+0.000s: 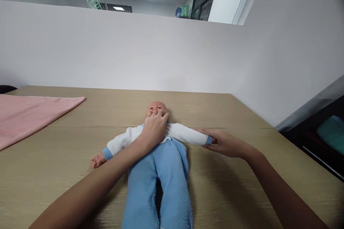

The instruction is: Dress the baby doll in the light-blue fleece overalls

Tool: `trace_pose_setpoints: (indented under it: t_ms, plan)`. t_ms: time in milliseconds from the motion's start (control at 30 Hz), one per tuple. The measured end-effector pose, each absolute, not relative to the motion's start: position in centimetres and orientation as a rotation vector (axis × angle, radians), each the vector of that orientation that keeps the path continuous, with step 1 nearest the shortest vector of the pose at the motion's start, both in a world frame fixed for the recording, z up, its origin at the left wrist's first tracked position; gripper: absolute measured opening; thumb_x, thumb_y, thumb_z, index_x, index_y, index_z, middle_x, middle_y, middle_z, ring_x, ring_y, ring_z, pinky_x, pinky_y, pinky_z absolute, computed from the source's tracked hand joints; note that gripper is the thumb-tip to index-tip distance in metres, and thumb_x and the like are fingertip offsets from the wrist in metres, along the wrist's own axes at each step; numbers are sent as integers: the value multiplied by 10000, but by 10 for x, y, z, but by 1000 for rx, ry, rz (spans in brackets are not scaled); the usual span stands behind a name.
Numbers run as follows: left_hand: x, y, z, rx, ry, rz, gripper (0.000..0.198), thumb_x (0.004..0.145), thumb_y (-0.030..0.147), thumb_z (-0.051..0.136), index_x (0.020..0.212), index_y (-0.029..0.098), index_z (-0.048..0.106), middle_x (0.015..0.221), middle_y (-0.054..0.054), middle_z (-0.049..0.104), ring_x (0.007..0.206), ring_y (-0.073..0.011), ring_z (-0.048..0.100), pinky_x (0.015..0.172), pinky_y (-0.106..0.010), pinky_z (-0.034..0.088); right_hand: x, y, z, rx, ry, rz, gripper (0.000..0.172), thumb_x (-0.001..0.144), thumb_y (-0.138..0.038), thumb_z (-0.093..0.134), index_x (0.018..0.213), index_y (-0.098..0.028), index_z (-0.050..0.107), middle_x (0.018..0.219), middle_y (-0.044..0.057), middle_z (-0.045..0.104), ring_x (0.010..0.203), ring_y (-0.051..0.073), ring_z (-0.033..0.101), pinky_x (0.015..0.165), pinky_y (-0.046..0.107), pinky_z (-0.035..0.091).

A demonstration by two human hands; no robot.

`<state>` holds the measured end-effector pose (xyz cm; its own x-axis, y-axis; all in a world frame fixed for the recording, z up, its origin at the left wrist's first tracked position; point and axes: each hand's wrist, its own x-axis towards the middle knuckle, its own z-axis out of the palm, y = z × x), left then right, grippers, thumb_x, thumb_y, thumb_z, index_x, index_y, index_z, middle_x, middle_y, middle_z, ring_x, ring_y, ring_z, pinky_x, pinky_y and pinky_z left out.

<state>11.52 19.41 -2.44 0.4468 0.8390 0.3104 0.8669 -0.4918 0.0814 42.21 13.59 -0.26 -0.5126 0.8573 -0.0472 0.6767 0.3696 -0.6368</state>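
Note:
A baby doll [172, 164] lies on its back on the wooden table, its head [156, 106] away from me. It wears a white long-sleeved top with blue cuffs and fuzzy blue trousers. My left hand [156, 125] rests over the doll's upper chest and neck, its bent fingers pressed in just below the face; the collar under them is hidden. At the right, my right hand [221, 142] grips the end of the doll's outstretched sleeve [189, 134], thumb and fingers around the blue cuff. The doll's other arm [118, 145] stretches out to the left, its bare hand showing.
A pink cloth [34, 114] lies flat on the table's [67, 186] left side. A white partition wall [120, 50] rises behind the far edge and along the right. Beyond the right edge, low down, sits a dark shelf or case [322, 136] with something teal in it.

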Motion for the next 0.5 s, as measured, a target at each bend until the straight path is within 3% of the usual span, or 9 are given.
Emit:
trace_pose_setpoints:
  t_ms: [133,233,367,500]
  plan:
    - [114,194,-22,-2618,-1538,-529,283,1013,115,474,1198,176,679,1334,-205,696,1227,-400,644,905,-485,534,423,136,-6,-1327,-2304,950,731,858,-180,677,1554,-388,597,1453,21,734,1138,307,720,899,369,578]
    - [105,193,-18,-2716,-1478,-601,202,1071,258,502,1194,196,651,1283,-159,727,1200,-343,664,994,-464,527,425,138,-19,-1292,-2271,935,731,825,-177,702,1533,-346,625,1457,51,730,1216,336,698,993,421,568]
    - [69,194,-15,-2906,-1424,-993,323,1113,481,449,1212,236,634,1234,-102,723,1183,-290,662,1045,-441,512,425,141,-40,-1269,-2166,985,628,835,-259,749,1459,-278,683,1488,98,702,1321,363,656,1119,485,509]
    - [17,201,-31,-2807,-1630,-1182,392,1066,582,489,1186,241,638,1201,-81,701,1080,-273,661,981,-431,538,422,143,-56,-1244,-1982,1103,603,803,-348,827,1389,-250,723,1439,108,723,1275,361,667,1056,453,532]
